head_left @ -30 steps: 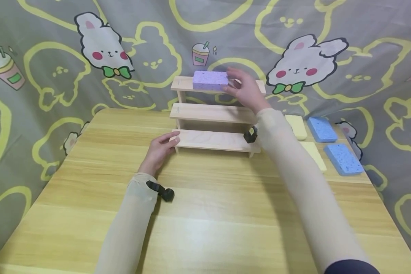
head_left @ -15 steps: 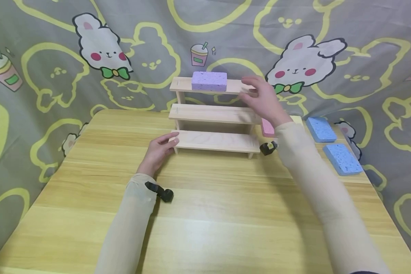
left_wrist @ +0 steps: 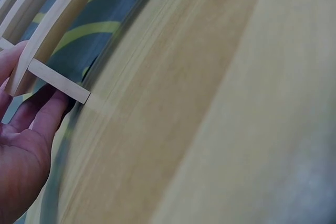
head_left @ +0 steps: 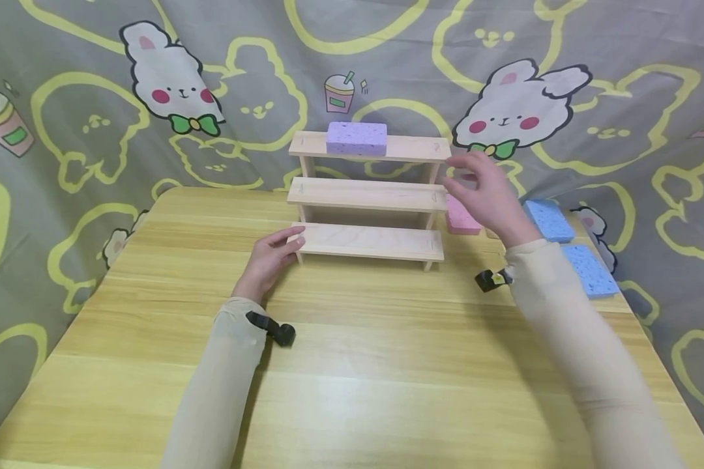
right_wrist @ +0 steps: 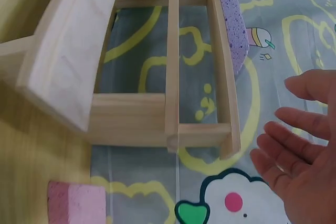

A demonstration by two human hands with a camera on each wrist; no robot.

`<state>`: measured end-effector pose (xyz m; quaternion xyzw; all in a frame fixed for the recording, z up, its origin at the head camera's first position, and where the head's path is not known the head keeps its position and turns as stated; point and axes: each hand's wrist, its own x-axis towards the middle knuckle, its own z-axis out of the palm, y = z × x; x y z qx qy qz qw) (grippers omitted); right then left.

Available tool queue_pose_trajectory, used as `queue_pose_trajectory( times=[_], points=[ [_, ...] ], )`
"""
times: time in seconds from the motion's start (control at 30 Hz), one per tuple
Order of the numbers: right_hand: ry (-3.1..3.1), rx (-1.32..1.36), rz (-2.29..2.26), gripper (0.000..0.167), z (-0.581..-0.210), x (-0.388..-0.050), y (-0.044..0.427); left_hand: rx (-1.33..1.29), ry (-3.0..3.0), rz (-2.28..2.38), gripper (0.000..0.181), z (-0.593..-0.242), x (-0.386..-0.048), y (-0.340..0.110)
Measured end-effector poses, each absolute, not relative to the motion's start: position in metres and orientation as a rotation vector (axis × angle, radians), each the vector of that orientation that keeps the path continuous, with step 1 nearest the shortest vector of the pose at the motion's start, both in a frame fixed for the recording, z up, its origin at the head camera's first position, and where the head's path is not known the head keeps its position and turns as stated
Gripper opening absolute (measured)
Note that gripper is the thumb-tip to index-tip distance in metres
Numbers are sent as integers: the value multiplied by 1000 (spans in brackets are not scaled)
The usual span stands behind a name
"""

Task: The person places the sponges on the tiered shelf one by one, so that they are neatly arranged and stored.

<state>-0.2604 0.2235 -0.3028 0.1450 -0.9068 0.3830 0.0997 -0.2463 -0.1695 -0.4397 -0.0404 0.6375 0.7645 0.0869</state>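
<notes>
A three-step wooden shelf [head_left: 366, 242] stands at the back of the table. My left hand [head_left: 268, 262] grips the left end of its lowest step; in the left wrist view the thumb lies on the board and other fingers reach beneath, beside the leg. On the top step, left of its middle, lies a purple sponge [head_left: 356, 138]. My right hand [head_left: 488, 195] hovers just right of the shelf, holding nothing. Its fingers are spread and relaxed in the right wrist view. Behind it a pink sponge [head_left: 462, 216] lies on the table, partly covered by the hand.
Two blue sponges [head_left: 591, 270] lie at the table's right side, the nearer one partly behind the right sleeve. A grey patterned cloth [head_left: 387, 52] hangs behind the wooden table [head_left: 352, 365].
My right hand has let go of the purple sponge and moved right and down, away from the top step. The purple sponge stays there. My left hand has kept its place.
</notes>
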Motion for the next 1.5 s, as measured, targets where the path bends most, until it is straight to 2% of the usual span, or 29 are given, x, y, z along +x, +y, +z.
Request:
queue_pose_trajectory(
  times=[0.2,0.33,0.57,1.1,1.2,1.37,1.5],
  points=[
    [-2645,457,1098,38,-312,-247,240,-107,1905,2277,44,-440,-248,-173],
    [-2673,421,1078,42,-319,-238,253,-99,1907,2279,44,-441,-248,-173],
    [-2751,282,1069,52,-335,-213,285,-102,1899,2291,43,-444,-247,-171],
    [-2792,-18,1006,56,-381,-151,334,-84,1902,2279,45,-444,-246,-169],
    [-2828,-75,981,64,-391,-146,339,-88,1905,2277,45,-443,-246,-169],
    [-2972,-206,946,88,-405,-144,346,-89,1912,2271,45,-443,-246,-171],
    [-3040,-277,884,97,-411,-144,347,-86,1905,2269,46,-444,-247,-172]
  ],
)
